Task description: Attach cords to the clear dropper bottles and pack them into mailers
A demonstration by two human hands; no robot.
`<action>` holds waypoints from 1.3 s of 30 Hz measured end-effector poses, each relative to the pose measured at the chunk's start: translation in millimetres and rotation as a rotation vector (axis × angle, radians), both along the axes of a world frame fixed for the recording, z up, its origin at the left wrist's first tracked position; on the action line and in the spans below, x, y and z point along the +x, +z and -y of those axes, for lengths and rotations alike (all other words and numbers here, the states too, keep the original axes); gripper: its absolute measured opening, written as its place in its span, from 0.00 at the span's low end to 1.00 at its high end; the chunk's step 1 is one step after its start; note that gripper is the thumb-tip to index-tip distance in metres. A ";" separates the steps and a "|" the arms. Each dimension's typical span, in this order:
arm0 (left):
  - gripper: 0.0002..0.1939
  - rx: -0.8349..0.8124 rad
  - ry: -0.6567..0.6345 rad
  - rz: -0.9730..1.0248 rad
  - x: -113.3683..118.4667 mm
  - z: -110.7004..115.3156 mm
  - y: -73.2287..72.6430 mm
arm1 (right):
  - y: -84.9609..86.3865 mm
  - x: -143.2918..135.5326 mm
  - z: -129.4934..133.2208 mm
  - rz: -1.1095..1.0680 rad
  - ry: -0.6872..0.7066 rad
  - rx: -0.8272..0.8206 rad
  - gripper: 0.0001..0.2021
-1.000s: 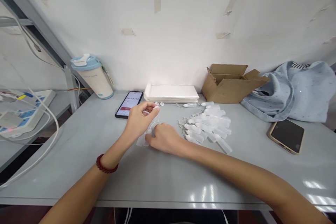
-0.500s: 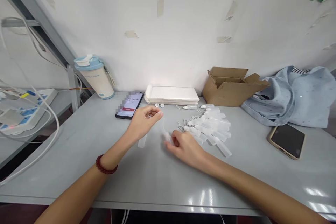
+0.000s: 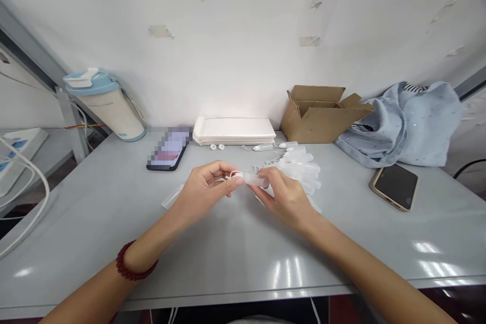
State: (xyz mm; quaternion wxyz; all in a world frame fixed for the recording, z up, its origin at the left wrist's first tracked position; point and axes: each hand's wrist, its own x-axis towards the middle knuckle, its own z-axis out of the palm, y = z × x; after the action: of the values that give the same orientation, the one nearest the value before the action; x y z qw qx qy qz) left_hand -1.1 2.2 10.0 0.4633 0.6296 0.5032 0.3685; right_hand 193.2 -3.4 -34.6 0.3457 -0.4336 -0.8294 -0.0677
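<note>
A: Start at the bottom of the frame. What was nearest?

B: Bare forearms over the grey table (image 3: 224,273), with a dark red bracelet (image 3: 131,269) on the left wrist.

A: And the hands?

B: They met mid-frame. The left hand (image 3: 205,188) pinched a white cap (image 3: 239,175) with a thin loop beside it; the right hand (image 3: 286,196) gripped a translucent tube (image 3: 255,179) by its body. Whether cap and tube were joined, I couldn't tell.

A: Why hold them so?

B: Probably to steady each end separately. The pile of tubes (image 3: 306,167) lay just beyond the right hand, perhaps for easy reach. Another tube (image 3: 171,196) lay beside the left hand, partly hidden.

A: Farther back?

B: Two round caps (image 3: 217,147) sat before a flat white stack (image 3: 235,130), likely kept apart so they wouldn't get lost. An open cardboard box (image 3: 322,120) stood right of it.

A: Any writing?

B: Little. The phone (image 3: 170,149) at left was pixelated, and the box showed no print I could see. The tumbler (image 3: 108,109) at upper left carried faint blue lettering, too small to read.
</note>
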 end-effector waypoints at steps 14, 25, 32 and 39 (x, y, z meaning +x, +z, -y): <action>0.11 -0.147 -0.116 0.058 -2.1 -2.9 -7.6 | 5.2 -0.7 2.5 0.135 0.036 0.170 0.06; 0.09 0.029 -0.118 -0.026 -1.4 -2.7 -7.3 | 6.8 -5.2 4.9 -0.262 0.102 -0.402 0.09; 0.14 0.005 -0.159 -0.104 -3.2 -5.5 -4.4 | 1.4 -6.6 4.0 -0.258 0.091 -0.251 0.09; 0.16 0.087 -0.249 -0.207 -5.6 -4.1 -5.2 | 2.3 -5.1 4.5 -0.222 0.153 -0.238 0.09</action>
State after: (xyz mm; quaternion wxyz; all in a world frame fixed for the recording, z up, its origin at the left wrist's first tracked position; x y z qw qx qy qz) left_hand -6.7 6.3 4.8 0.4233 0.7411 0.4501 0.2627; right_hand 188.1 -7.9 -32.3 0.3854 -0.4119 -0.8189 0.1058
